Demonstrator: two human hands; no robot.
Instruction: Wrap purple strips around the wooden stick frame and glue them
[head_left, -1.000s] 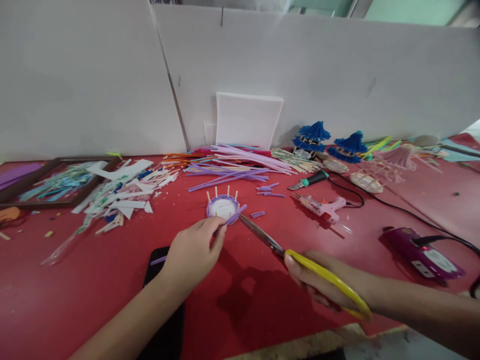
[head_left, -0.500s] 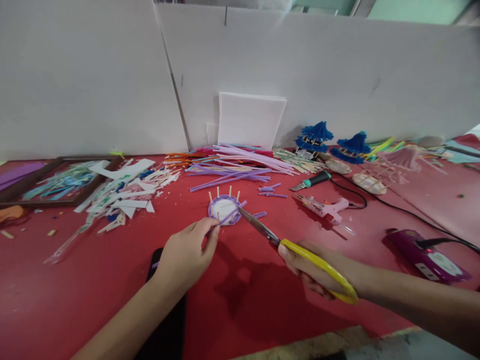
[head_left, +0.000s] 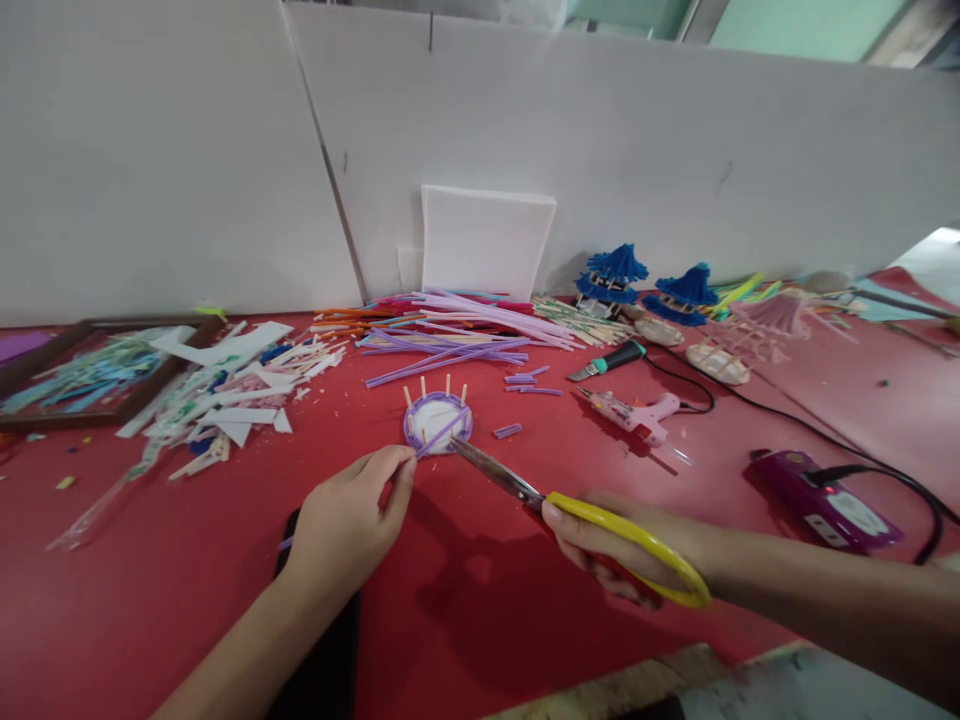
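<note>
My left hand [head_left: 358,512] is closed in a pinch on one end of a thin purple stick [head_left: 444,432], which slants across a small round base. This base [head_left: 407,425] has a white middle, a purple rim and several short wooden pegs standing up around it. In my right hand [head_left: 611,545] are scissors [head_left: 517,484] with yellow handles, my fingers wrapped round the grips. Their blade tips reach the right front of the base, close to the purple stick; whether they touch it I cannot tell. Short cut purple pieces [head_left: 508,431] lie just right of the base.
Behind the base lie bundled coloured sticks [head_left: 480,325]. To the right are a utility knife [head_left: 607,361], a pink glue gun [head_left: 637,415], a purple power block [head_left: 825,500] with cables, and blue-roofed models [head_left: 611,280]. Paper scraps [head_left: 240,395] and a frame [head_left: 135,410] lie left; a black phone-like slab [head_left: 322,640] lies beneath my left forearm.
The scissors' tips have moved left and down to the base's front right. The purple stick has shifted lower, its far end now within the rim. The whole view has shifted slightly.
</note>
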